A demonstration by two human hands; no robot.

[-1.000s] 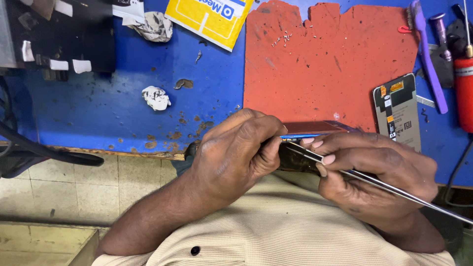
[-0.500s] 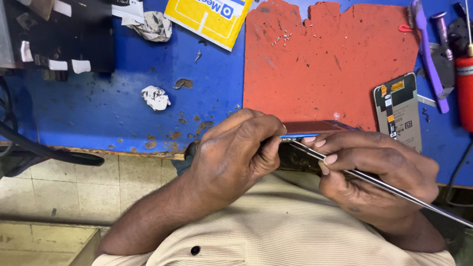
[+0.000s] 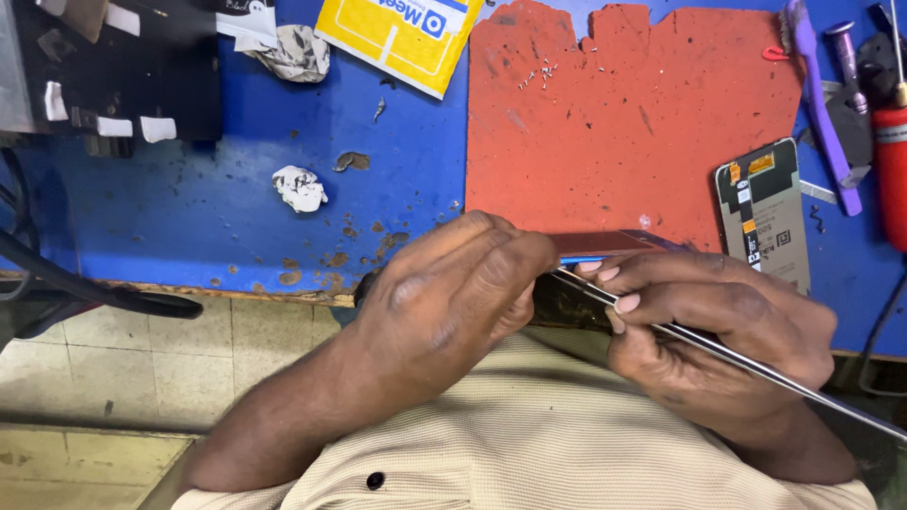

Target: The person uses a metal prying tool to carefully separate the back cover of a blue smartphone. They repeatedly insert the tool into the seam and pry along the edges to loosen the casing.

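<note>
**Both hands on a phone at the bench edge**

While the view looks straight down over the person's chest, everything sits on a blue bench (image 3: 283, 123) w/ worn, chipped paint. Far left: a dark box (image 3: 113, 66) w/ white tape bits at the bench's back corner. Next to it, a crumpled cloth scrap (image 3: 295, 52), & nearer the front a small crumpled white paper (image 3: 299, 187). A yellow packet (image 3: 406, 33) lies tilted at the top, just left of the red mat (image 3: 642, 123), which carries a sprinkle of tiny screws near its upper middle.

Centre front: left hand (image 3: 449, 297) is curled tight over the near end of a phone (image 3: 605, 244), fingers closed round it, held at the bench edge just above the lap. Only the phone's reddish top edge shows betw. the hands. Right hand (image 3: 709, 321) grips the other end; its fingers are pinched shut on a thin metal tool (image 3: 756, 364), a long rod running from the phone's edge down to the lower right. Tip lies against the phone's side; can't tell if it's in the seam.

Right of the hands: a phone display panel (image 3: 770, 212) face down, partly on the mat. Far right: a purple brush (image 3: 822, 104) & a red-handled tool (image 3: 890, 170).
</note>
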